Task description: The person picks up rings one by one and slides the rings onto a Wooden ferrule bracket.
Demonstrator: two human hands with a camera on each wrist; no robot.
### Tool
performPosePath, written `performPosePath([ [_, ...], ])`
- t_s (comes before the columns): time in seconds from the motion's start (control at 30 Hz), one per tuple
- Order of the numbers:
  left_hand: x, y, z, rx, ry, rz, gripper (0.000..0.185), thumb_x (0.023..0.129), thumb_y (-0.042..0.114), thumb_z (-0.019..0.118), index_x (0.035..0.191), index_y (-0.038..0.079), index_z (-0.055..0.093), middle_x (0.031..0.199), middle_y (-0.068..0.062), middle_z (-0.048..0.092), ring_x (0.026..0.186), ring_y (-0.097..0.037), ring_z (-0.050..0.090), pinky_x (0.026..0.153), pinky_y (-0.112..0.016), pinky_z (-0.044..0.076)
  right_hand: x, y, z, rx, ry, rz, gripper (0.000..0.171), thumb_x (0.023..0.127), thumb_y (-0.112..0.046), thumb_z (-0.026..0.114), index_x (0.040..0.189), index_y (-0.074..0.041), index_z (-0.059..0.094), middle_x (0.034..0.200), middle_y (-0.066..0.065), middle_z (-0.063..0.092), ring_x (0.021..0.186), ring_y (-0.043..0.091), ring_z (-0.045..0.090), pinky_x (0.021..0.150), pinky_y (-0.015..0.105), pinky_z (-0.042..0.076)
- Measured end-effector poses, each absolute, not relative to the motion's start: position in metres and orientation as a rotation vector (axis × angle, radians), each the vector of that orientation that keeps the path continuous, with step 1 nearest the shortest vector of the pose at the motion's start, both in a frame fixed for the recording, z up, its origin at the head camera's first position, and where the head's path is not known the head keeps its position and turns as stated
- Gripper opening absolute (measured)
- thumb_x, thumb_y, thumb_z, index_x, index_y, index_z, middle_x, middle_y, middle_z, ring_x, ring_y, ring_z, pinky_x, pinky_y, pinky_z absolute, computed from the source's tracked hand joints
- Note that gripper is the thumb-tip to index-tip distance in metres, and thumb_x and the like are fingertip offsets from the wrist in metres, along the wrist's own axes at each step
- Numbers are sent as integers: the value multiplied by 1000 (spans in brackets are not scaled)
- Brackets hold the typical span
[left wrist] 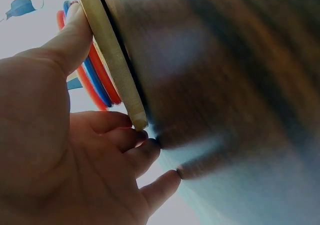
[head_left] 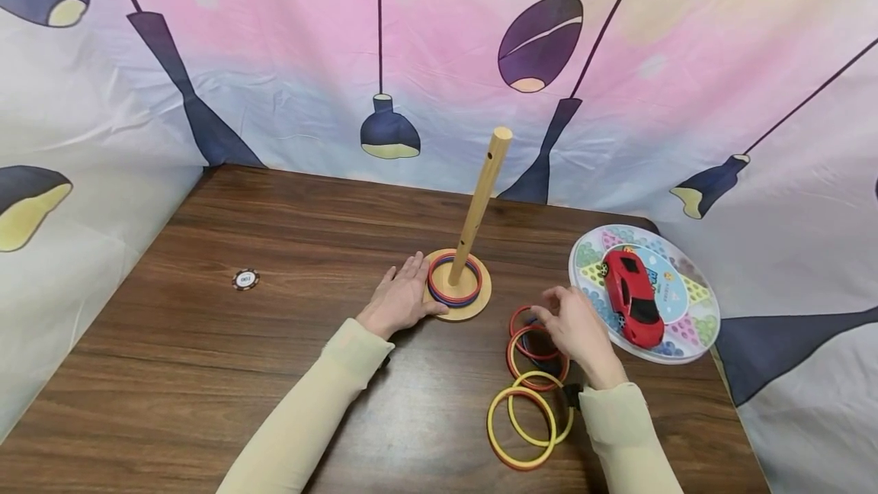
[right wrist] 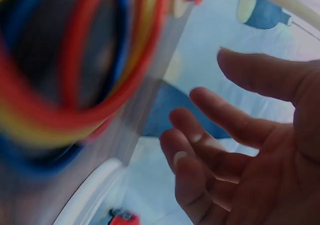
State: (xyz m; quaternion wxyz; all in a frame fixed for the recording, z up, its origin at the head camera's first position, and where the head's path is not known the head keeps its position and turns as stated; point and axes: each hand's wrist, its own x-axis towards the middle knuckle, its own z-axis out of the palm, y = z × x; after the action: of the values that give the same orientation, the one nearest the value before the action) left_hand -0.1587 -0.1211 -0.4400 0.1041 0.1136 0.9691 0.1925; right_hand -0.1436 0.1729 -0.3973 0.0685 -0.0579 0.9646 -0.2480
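A dark wooden surface [head_left: 274, 372] is backed and flanked by a pastel cloth printed with hanging lamps [head_left: 274, 59]. Left of centre lies a small poker chip [head_left: 245, 279]; its printing is too small to read. At the far right sits a round white game board [head_left: 693, 280] with coloured dot fields, and a red toy car [head_left: 634, 296] lies on top of it. The board's centre label cannot be read.

In the middle stands a wooden peg [head_left: 480, 204], tilted to the right, on a round wooden base [head_left: 473, 303]. Red and blue rings [head_left: 454, 290] lie stacked around the foot of the peg on that base.

The left hand [head_left: 401, 297] lies flat on the surface, fingers straight and spread, touching the left rim of the base; the left wrist view shows the thumb resting against the rings on the base. Its forearm, in a cream sleeve [head_left: 309, 410], runs in from the lower edge.

The right hand [head_left: 576, 330] hovers palm down over a loose group of red rings [head_left: 538, 357], just right of the base, with fingers loosely curved and apart; the right wrist view shows them gripping nothing. Nearer the person, two yellow rings [head_left: 524, 418] overlap on the surface, touching the red group.
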Motion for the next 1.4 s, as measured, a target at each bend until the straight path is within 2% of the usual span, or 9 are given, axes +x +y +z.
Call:
performPosePath([
  [0.2,-159,-121,-440,336,2856,546,95,87,55,64,152,-1,25,159,-20,17,147,-29,17,117,-51,15,-133,192,-410,-268,2879,-708,31,91,-26,70,112,-4,69,102,11,61,91,25,53,74,44,46],
  [0.4,-159,-121,-441,338,2861,551,95,87,55,65,152,-1,26,159,-20,18,147,-29,17,117,-51,15,-128,199,-417,-275,2879,-765,16,89,-23,71,95,-9,70,91,6,59,81,21,48,69,36,41],
  [0.5,-159,-121,-441,336,2864,551,94,87,55,65,152,-1,26,159,-20,18,147,-30,17,117,-51,16,-127,200,-419,-261,2856,-778,13,89,-22,72,91,-9,68,87,6,56,76,20,48,66,34,40],
  [0.77,-157,-121,-441,334,2863,560,95,87,54,66,152,-2,26,159,-20,18,147,-30,18,117,-51,16,-126,201,-428,-200,2784,-836,12,88,-16,72,93,-8,63,75,2,56,62,16,49,57,31,41],
  [1.23,-157,-120,-442,331,2863,560,95,87,55,65,152,-2,26,159,-20,18,147,-30,17,117,-51,15,-127,197,-429,-206,2886,-890,8,90,-16,70,95,-10,68,84,1,61,72,15,53,66,32,44],
  [1.4,-158,-120,-443,331,2863,552,94,87,55,64,153,0,25,159,-20,18,147,-29,17,117,-51,15,-127,197,-426,-270,2880,-990,8,91,-14,70,96,-9,69,83,2,59,72,16,52,64,30,45],
])
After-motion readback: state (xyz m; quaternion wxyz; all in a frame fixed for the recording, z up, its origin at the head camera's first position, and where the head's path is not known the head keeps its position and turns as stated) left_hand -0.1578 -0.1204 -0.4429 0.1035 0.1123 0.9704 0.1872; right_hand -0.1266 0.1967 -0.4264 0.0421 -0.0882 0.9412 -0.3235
